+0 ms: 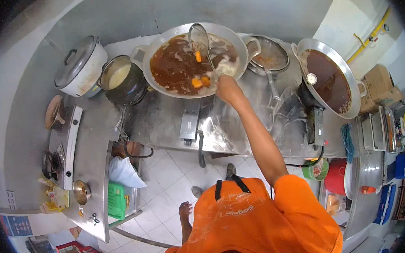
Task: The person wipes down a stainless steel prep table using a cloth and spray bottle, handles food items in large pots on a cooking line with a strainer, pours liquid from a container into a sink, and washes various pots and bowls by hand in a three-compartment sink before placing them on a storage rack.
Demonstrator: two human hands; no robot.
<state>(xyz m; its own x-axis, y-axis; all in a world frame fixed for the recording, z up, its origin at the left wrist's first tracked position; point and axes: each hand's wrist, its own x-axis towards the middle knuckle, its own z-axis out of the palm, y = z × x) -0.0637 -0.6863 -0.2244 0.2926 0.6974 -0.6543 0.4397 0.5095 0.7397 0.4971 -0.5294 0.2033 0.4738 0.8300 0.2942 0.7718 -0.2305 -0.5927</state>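
Observation:
My right hand is closed round the handle of a skimmer, its round mesh head tipped over a large two-handled wok. Dark brown oil fills the wok, with pale foam along its right side. One orange piece of food shows at the lower rim of the skimmer head. Several more orange pieces float together near the wok's front edge. Down at my left side, my left hand hangs away from the counter, holding nothing, its fingers loosely apart.
Left of the wok stand a dark pot of pale liquid and a lidded white pot. Right of it, a strainer rests over a pan; farther right is a second wok of dark oil. A gas stove sits left.

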